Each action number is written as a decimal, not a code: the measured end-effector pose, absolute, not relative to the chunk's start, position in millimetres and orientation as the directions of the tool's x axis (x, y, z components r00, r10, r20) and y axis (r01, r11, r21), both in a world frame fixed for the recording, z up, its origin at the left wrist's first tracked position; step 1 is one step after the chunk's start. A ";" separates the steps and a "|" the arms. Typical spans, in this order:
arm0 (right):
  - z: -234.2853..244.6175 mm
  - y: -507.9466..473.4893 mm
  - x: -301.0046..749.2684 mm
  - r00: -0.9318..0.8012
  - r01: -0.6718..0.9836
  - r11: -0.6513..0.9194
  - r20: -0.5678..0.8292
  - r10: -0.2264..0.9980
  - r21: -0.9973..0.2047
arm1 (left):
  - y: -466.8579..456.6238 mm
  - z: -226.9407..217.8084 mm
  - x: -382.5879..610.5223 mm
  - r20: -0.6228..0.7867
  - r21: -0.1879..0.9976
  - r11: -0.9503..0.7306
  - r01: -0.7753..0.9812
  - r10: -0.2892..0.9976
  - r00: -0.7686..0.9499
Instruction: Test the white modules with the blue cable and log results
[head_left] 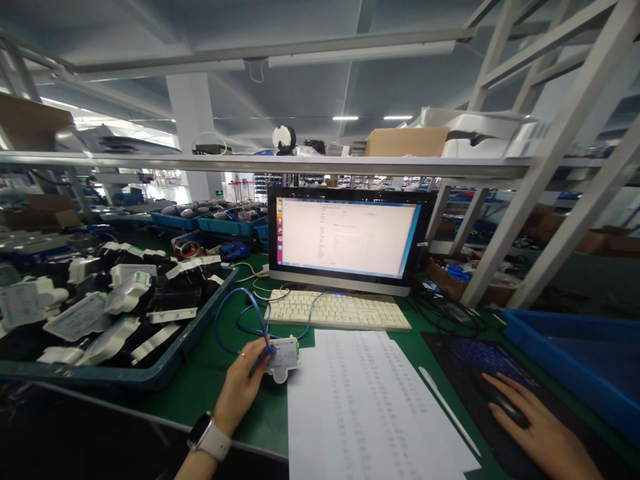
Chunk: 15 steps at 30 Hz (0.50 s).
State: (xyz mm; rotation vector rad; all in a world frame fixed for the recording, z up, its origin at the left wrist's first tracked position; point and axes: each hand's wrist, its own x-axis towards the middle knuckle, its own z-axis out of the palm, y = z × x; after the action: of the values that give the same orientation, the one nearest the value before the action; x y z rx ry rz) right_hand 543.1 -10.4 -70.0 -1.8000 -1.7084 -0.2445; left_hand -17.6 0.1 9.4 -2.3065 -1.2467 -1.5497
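Observation:
My left hand [243, 387], with a white watch on the wrist, is closed on a small white device [284, 355] lying on the green bench. A blue cable [250, 313] plugs into the device at my fingertips and loops back toward the keyboard [340, 311]. My right hand [537, 427] rests curved over a dark mouse [505, 405] on a dark mouse pad [480, 363]. A printed sheet [360, 407] lies between my hands. The monitor [347, 237] shows a white window.
A blue tray [165, 370] at left holds several white and black devices. A blue bin [580, 353] stands at right. A white pen [447, 410] lies beside the sheet. Cables tangle right of the monitor. A shelf with a cardboard box [405, 142] runs overhead.

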 end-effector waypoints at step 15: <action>-64.2 -13.4 537.5 0.169 0.921 0.035 0.477 0.863 -0.388 | 0.8 8.8 -19.1 0.786 0.393 -0.642 0.658 0.606 0.121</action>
State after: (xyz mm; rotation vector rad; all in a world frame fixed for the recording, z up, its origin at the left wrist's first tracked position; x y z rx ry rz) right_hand 537.5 -13.4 -64.2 -1.8206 -1.6888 -0.1183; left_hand -19.1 0.8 8.8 -2.3138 -1.3053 -1.5798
